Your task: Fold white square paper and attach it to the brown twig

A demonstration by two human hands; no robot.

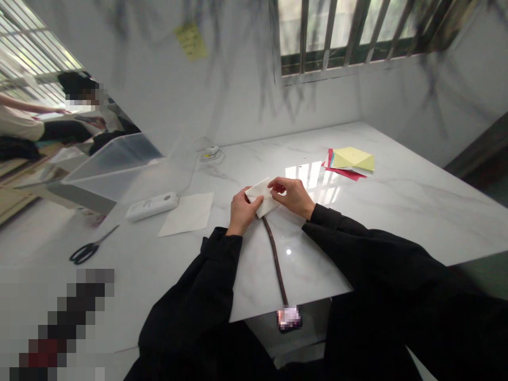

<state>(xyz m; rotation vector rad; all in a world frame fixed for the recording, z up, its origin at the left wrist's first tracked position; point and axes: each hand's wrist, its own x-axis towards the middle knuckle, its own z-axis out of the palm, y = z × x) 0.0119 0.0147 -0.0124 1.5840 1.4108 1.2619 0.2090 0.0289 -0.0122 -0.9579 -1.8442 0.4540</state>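
Observation:
Over the middle of the table I hold a small cream paper envelope [262, 203], tilted up off the surface. My left hand [243, 212] is closed on its left side, the thumb lying across the front. At the upper right edge, the bent fingers of my right hand [292, 196] pinch the paper. A dark brown cord or stick [274, 254] runs from below the envelope toward the table's near edge. Left of my left hand lies a flat cream sheet of paper [190, 214].
Scissors [88, 251], a white box-shaped device [153, 206] and a clear plastic bin [115, 164] are on the left. A stack of coloured envelopes [351, 160] sits at the back right. A lit phone [289, 318] is below the near edge. Another person [24, 119] sits far left.

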